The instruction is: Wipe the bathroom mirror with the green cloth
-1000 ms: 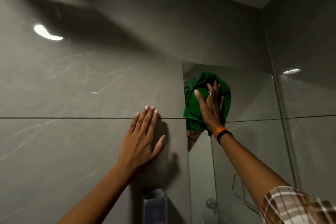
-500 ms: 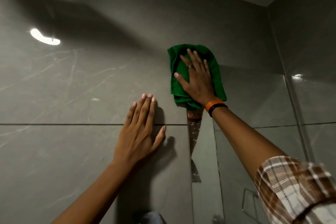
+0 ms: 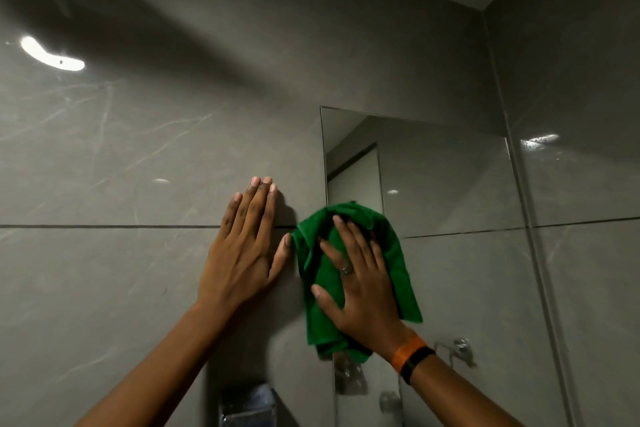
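The frameless mirror (image 3: 450, 184) hangs on the grey tiled wall, right of centre. My right hand (image 3: 360, 284) presses the crumpled green cloth (image 3: 398, 253) flat against the mirror's left edge, about halfway down the visible glass. The cloth overlaps the mirror's edge onto the tile. My left hand (image 3: 246, 246) lies flat on the wall tile just left of the mirror, fingers straight and together, thumb almost touching the cloth. It holds nothing.
Grey tiled walls (image 3: 121, 149) meet in a corner at the right, with the ceiling above. A small dispenser-like fixture (image 3: 247, 406) sits on the wall below my left hand. The mirror reflects a chrome fitting (image 3: 457, 350) near my right wrist.
My right hand has slid the cloth down from the mirror's top left corner to its middle left edge. The left hand stays planted on the tile.
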{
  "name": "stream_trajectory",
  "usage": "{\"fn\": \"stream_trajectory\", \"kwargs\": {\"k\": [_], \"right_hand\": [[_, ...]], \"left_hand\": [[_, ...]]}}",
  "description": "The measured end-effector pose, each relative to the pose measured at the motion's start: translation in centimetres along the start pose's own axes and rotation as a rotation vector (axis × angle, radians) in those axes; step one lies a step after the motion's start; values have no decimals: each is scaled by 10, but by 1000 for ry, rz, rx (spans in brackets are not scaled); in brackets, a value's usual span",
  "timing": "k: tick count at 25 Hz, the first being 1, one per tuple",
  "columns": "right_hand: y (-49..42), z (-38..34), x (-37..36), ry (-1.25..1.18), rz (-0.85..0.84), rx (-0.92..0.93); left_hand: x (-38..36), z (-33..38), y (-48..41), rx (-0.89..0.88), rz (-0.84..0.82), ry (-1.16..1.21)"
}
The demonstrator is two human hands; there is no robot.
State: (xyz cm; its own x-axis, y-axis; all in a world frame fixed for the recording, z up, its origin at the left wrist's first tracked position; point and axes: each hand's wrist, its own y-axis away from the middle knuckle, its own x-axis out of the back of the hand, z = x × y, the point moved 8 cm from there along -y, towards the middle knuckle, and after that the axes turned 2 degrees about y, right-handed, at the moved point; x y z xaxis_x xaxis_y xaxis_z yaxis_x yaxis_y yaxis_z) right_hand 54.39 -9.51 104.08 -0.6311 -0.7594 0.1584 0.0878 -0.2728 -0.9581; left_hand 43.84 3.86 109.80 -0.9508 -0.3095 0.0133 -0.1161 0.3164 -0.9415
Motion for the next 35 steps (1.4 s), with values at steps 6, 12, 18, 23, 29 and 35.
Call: {"fn": "stream_trajectory", "kwargs": {"k": [6,12,18,23,29,35], "right_hand": [[-84,27,12,32,72,-41],[-177,94,34,75,153,-134],[-153,205,55,52,189,-347],[-135,274,70,12,206,-472],[-119,371,87,29,236,-673],[-71,383,82,12,255,-749]], "left_hand": [[1,2,-1,-7,23,32],[0,3,-1,-19,4,4],[-4,7,-3,-24,-25,-36],[-11,24,-12,-57,-18,-30],[-13,32,-13,-67,3,-25],[-16,43,-9,-88,3,28]]}}
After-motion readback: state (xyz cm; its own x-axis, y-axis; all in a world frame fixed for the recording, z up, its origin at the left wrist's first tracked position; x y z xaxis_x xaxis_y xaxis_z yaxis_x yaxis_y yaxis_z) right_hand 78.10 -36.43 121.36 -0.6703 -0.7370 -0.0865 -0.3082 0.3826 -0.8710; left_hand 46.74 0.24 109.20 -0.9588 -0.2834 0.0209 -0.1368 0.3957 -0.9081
